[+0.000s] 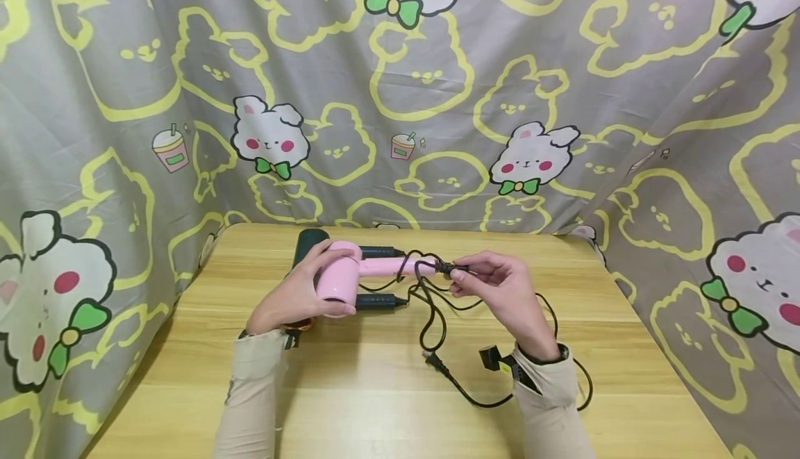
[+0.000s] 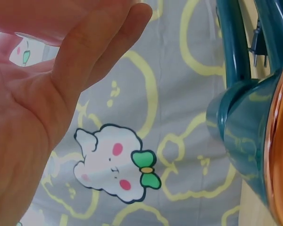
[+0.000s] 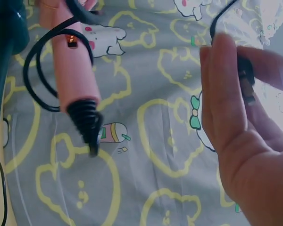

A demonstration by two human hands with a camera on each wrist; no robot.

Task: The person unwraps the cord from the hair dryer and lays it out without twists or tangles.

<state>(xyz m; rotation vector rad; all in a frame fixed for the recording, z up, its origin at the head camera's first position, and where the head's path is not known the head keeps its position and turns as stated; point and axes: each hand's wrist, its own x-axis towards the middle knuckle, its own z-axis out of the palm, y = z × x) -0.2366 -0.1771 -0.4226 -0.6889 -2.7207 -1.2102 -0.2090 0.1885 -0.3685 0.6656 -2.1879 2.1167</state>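
Observation:
A pink hair dryer (image 1: pixel 338 280) is held up over the table, its handle pointing right. My left hand (image 1: pixel 290 296) grips its barrel, thumb on the near side and fingers over the far side. Near the handle's end, my right hand (image 1: pixel 500 289) pinches a black plug (image 3: pixel 245 70) between thumb and fingers; metal prongs show in the right wrist view. Black cord loops round the pink handle (image 3: pixel 75 70). Beneath and behind the pink dryer lie two dark green hair dryers (image 1: pixel 312 239), partly hidden; one with a copper rim (image 2: pixel 274 155) shows in the left wrist view.
Black cords (image 1: pixel 445 320) tangle across the middle of the wooden table (image 1: pixel 350 403). Another plug (image 1: pixel 434 361) lies on the tabletop near the right forearm. A patterned grey curtain (image 1: pixel 431 84) encloses the table at the back and both sides.

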